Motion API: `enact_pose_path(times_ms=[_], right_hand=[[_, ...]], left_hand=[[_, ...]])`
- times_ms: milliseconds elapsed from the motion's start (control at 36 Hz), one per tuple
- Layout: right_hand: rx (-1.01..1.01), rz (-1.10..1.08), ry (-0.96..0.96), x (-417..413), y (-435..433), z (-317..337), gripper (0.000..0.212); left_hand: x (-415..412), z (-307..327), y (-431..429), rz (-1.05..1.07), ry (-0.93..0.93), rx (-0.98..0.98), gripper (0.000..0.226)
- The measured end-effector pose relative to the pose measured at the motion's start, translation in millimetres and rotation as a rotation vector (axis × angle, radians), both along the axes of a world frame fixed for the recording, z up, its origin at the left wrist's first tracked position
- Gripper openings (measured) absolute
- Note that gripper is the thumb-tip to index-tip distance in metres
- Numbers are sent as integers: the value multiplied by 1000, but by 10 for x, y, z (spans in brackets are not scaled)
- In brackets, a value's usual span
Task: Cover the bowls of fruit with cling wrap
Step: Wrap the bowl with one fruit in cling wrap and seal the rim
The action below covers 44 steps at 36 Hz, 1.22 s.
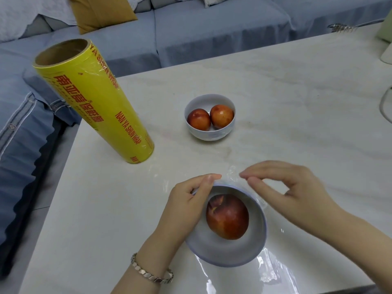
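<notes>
- The left hand point(186, 200) grips the left side of the near bowl point(229, 259). Its thumb lies along the far-left rim and its fingers curl down the outer wall, over the film.
- The right hand point(290, 187) is at the far-right part of the same rim, just across from the left thumb. Its forefinger and thumb tips are drawn together, pinching a crumpled fold of the cling film point(275, 270), and its other fingers are loosely curled above.
- The film lies over the bowl's mouth. Its loose edge spreads on the table point(297, 102) on the near-right side of the bowl, under the right forearm.
- Between the two hands, under the film, a single red fruit point(228, 217) lies in the bowl.
- Back from the grip, a metal bracelet point(151, 272) circles the left wrist.
- Straight beyond the hands and well apart from them, the far bowl point(210, 134) stands on the table with its mouth open. It holds two red-orange fruits side by side, touching.
- Beyond the left hand and to its left, the yellow roll of cling wrap point(95, 102) stands on end near the table's left edge, with its cardboard core open at the top.
- Past the table's far edge is a blue-grey sofa point(212, 28) with a mustard cushion point(101, 11).
</notes>
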State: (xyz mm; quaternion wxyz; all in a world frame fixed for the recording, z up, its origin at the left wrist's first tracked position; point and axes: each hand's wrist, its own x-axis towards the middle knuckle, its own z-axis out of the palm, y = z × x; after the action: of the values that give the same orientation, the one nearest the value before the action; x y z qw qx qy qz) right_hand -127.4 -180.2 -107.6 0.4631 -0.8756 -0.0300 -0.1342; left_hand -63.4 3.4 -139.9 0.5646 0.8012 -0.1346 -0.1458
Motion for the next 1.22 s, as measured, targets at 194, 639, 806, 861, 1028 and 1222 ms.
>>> enact_pose_path(times_ms=[194,639,806,861,1028,1222], right_hand=[[0,122,294,84,113,-115,30],[527,225,785,247,32,-295,40],[773,222,709,-21,-165,-415,83],[710,213,621,-93,-161,-422,81],[675,180,542,-146,-152,-392,55],[612,208,545,-65,-104,-345,53]], left_hand=[[-27,37,-4,-8,-11,-32,22],[-45,48,20,25,-31,-32,28],[-116,32,-12,282,45,-130,33],[-152,16,-37,317,93,-144,34],[-109,35,-51,203,262,-85,23],[81,92,-33,-11,274,-4,20]])
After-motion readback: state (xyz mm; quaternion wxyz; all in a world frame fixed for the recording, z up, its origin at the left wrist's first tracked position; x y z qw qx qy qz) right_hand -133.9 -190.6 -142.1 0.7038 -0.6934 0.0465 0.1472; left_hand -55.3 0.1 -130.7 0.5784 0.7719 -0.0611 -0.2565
